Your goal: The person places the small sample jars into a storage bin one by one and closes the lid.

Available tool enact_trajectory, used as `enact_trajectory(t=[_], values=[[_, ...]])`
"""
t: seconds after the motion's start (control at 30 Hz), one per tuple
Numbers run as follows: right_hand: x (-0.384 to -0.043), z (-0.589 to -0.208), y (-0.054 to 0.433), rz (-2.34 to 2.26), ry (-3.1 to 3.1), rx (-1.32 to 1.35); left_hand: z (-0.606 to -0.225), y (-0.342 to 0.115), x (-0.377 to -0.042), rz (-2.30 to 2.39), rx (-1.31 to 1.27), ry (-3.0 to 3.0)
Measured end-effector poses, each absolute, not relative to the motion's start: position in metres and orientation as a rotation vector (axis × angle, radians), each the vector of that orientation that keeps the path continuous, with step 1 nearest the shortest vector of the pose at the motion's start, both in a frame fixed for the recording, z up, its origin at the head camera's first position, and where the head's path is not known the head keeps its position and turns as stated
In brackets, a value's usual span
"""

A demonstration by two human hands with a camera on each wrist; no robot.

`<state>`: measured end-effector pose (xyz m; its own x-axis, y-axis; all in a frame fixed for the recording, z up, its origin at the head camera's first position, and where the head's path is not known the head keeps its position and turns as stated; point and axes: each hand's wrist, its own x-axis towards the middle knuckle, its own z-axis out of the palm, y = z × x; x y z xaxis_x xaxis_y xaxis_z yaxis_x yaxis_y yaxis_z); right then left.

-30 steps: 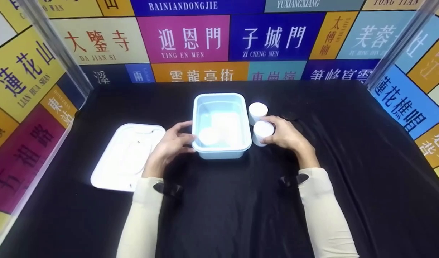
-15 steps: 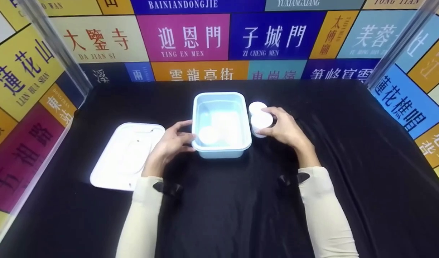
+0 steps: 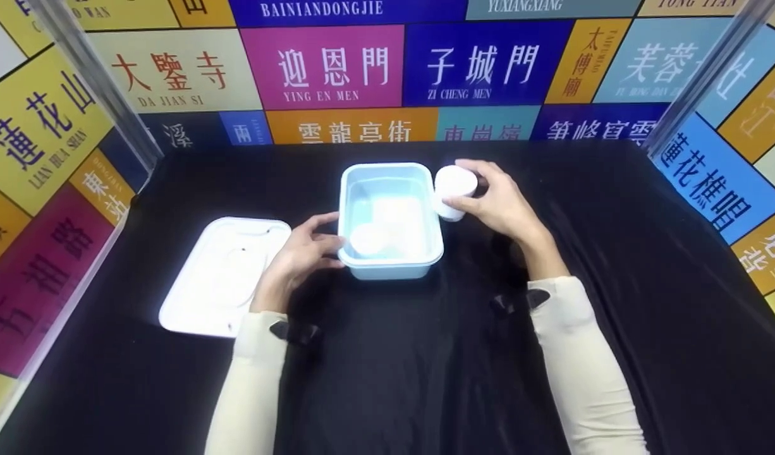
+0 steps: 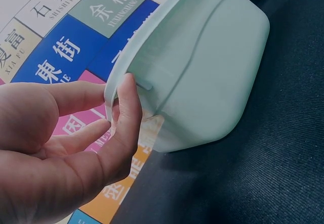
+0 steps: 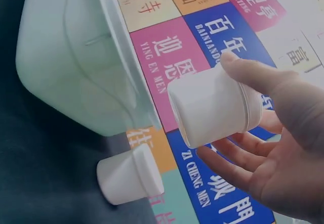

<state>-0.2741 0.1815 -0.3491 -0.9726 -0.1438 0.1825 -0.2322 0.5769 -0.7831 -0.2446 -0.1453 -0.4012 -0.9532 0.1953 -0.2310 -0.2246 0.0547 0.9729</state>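
A pale blue plastic tub stands mid-table, and my left hand pinches its left rim. In the left wrist view the thumb and fingers lie on either side of the tub's rim. My right hand grips a small white lidded jar, raised beside the tub's right side. The right wrist view shows this held jar tilted between thumb and fingers, above a second white jar on the table. Inside the tub sits a round white thing.
A white tub lid lies flat on the black cloth left of the tub, close to the left forearm. Panels with printed characters close off the back and sides, with clear posts at the corners.
The right hand has lifted the nearer white jar off the table and carried it up and back, over the other jar. The left hand and the tub have stayed put.
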Motion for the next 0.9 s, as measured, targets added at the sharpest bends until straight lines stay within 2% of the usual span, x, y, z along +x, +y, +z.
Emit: enact_trajectory(t=[0.2, 0.37, 0.9], values=[[-0.285, -0.332, 0.167, 1.400, -2.780, 0.326, -0.401, -0.145, -0.245, 1.972, -0.036, 2.041], [-0.297, -0.323, 0.154, 1.249, -2.911, 0.425, -0.402, -0.145, -0.246, 1.983, -0.034, 2.029], [-0.322, -0.321, 0.103, 0.870, -3.172, 0.624, -0.404, -0.145, -0.246, 1.967, -0.032, 2.060]])
